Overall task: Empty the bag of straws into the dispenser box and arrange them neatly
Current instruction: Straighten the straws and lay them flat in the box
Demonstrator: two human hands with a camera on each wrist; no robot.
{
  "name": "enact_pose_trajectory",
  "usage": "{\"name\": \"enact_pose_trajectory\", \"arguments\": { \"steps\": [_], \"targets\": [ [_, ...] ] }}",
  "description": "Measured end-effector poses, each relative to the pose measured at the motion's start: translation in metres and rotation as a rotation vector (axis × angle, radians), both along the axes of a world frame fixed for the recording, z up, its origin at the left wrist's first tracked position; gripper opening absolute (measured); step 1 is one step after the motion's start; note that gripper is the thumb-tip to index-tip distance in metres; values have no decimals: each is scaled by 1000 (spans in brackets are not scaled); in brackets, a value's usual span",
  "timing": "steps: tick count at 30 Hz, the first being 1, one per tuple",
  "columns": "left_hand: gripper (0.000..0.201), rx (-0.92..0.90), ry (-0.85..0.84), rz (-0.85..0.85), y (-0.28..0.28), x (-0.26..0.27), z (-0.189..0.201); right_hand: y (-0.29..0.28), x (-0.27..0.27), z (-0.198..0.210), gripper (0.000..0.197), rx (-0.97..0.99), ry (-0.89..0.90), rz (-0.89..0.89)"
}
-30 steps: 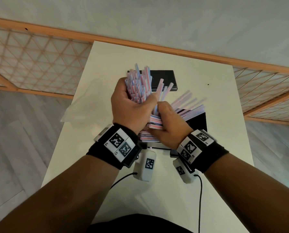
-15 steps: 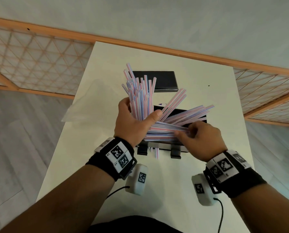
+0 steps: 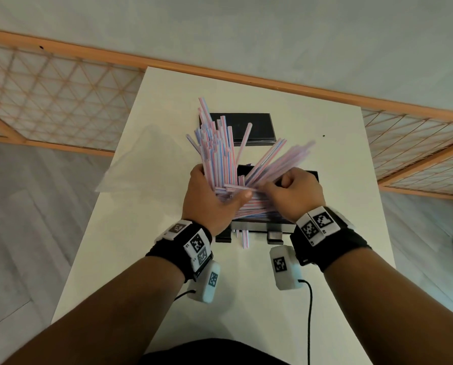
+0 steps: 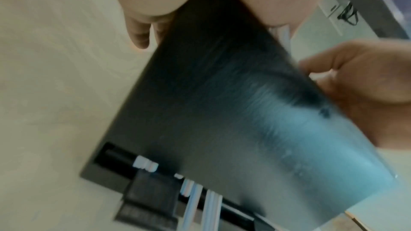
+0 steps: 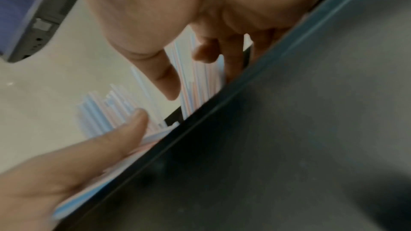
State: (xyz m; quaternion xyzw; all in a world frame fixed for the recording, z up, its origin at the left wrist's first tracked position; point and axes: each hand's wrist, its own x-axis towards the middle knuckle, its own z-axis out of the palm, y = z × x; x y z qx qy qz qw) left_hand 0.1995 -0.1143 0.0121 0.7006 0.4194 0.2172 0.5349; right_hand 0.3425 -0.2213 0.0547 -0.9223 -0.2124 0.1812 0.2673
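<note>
Head view: white table (image 3: pixel 325 154) against wood-trimmed lattice screen (image 3: pixel 48 101).

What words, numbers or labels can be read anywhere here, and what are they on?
None can be read.
Wristbands: black-and-white square code patterns only, no letters legible.
Dispenser box: blurred, no print visible.
Straws: stripes only, no text.

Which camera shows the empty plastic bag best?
The head view: the clear plastic bag lies flat on the table, left of the left hand. Neither wrist view clearly shows it.
</note>
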Motion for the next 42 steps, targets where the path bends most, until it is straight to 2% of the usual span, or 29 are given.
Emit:
{"name": "enact_pose_trajectory", "arguments": {
  "steps": [5,8,11,14,20,24,27,30,32,35,38,42],
  "targets": [
    [80,5,-65,-14,0,-2,-6,8,-11,-8,41,110,26,-33],
    [77,-2,-90,-12,1,-1,-8,14,-11,-12,45,88,61,-65],
    [78,4,-106,-15,1,-1,-11,21,-10,-12,40,-16,54,19],
    [78,-13,-132,-22,2,-2,-13,29,-8,-14,46,-78,114,96],
    [86,-67,-176,-45,2,-3,-9,42,-5,-18,29,-82,198,185],
    [87,-76,-185,-52,2,-2,-9,41,-7,-23,22,-36,174,272],
    [79,-83,-197,-46,1,-3,-7,35,-10,-25,30,32,144,294],
    [71,-58,-188,-40,1,-4,-4,29,-15,-20,46,185,131,305],
    [67,-40,-193,-34,1,-3,0,27,-16,-15,45,248,104,335],
    [73,-53,-231,-2,4,-1,10,24,-15,-6,42,301,23,377],
    [93,-106,-274,54,12,4,26,22,-12,5,35,340,-49,416],
    [94,-195,-373,143,22,13,40,22,-7,23,28,387,-117,426]
  ]
}}
